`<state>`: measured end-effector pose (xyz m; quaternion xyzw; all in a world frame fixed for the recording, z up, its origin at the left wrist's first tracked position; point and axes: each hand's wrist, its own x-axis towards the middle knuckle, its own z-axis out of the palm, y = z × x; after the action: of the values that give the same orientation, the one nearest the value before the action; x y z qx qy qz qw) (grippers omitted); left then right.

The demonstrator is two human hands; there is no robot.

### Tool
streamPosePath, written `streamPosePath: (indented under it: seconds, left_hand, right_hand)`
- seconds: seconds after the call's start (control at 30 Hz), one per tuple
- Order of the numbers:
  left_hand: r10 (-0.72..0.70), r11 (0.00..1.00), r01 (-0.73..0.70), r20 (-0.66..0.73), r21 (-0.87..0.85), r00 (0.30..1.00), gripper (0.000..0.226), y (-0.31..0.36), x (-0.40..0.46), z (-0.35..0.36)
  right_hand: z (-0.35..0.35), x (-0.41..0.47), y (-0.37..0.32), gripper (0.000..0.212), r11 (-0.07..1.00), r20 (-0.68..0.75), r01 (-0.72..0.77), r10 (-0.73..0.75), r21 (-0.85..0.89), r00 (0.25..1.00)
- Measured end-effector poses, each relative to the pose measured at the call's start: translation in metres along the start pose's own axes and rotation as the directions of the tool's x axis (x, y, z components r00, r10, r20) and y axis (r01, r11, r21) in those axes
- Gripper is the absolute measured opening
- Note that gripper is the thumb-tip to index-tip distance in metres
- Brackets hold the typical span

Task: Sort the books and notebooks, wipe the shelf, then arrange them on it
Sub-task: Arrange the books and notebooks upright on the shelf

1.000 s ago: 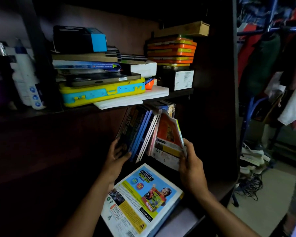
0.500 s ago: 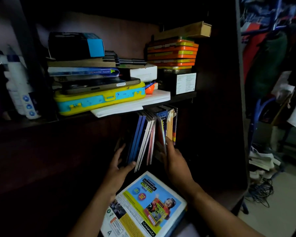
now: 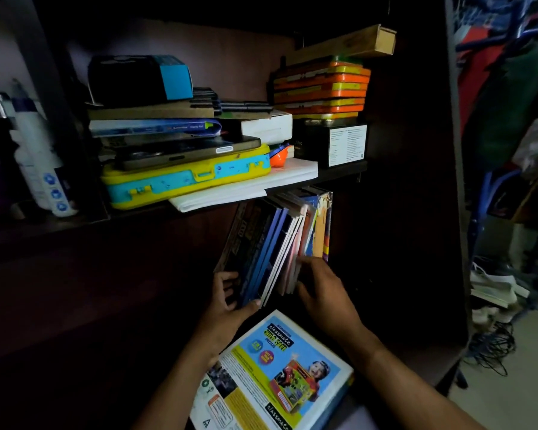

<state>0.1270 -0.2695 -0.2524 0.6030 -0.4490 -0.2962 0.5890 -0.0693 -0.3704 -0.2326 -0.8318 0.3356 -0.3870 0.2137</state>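
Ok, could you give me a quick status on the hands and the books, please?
Left hand gripping the leaning row of books at its left end. Right hand pressing the row's right side. Notebook lying flat in front, beneath the wrists.

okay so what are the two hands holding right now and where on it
Left hand grips the leaning row of books at its lower left end. Right hand presses the row's lower right side; its fingers are partly hidden.

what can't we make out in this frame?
- Head view, standing books: titles too dark and steeply angled to read.
- Right hand: fingertips hidden behind the books.
- Lower shelf floor: lost in shadow.
- Classmate notebook: lower end cut off by the bottom edge.
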Motion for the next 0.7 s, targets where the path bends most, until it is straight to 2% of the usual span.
streamPosePath:
  seconds: [0.07,0.13,0.2,0.27,0.3,0.37,0.5,0.6,0.7]
  left_hand:
    - [0.001,1.0,-0.001,-0.002,0.009,1.0,0.053,0.001,0.0,0.001]
    - [0.008,0.997,-0.005,-0.041,0.077,0.999,0.045,0.004,-0.001,0.002]
    - [0.022,0.988,-0.013,-0.057,0.156,0.998,0.029,0.007,-0.003,0.005]
    - [0.017,0.98,-0.031,0.074,0.198,0.997,0.021,0.009,-0.006,0.009]
    - [0.008,0.969,-0.045,0.149,0.242,0.989,0.022,0.011,-0.007,0.012]
    - [-0.007,0.947,-0.069,0.234,0.315,0.972,0.024,0.012,-0.009,0.014]
    - [-0.037,0.921,-0.072,0.27,0.382,0.962,0.043,0.01,-0.01,0.011]
    - [-0.064,0.905,-0.064,0.284,0.42,0.957,0.063,0.006,-0.008,0.009]
    - [-0.041,0.928,-0.065,0.274,0.367,0.961,0.049,0.002,-0.005,0.009]
  right_hand:
    - [0.002,0.001,0.0,0.072,1.0,0.152,-0.025,0.027,-0.012,0.988]
    - [0.002,0.002,0.0,0.077,0.998,0.22,-0.06,0.052,0.031,0.974]
    - [0.002,0.005,0.002,0.07,0.996,0.171,-0.074,0.063,0.059,0.983]
    - [0.002,0.005,0.002,0.069,0.995,0.04,-0.088,0.085,0.057,0.996]
    - [0.003,0.005,0.003,0.075,0.996,-0.007,-0.08,0.081,0.048,0.997]
    - [0.003,0.004,0.003,0.09,0.999,-0.005,-0.029,0.029,0.021,1.0]
    - [0.002,0.007,0.006,0.108,0.999,0.132,0.035,-0.032,-0.019,0.991]
    - [0.005,0.01,0.009,0.118,0.999,0.181,-0.013,0.021,-0.047,0.983]
    - [0.009,0.015,0.011,0.117,0.998,0.163,-0.06,0.065,-0.033,0.984]
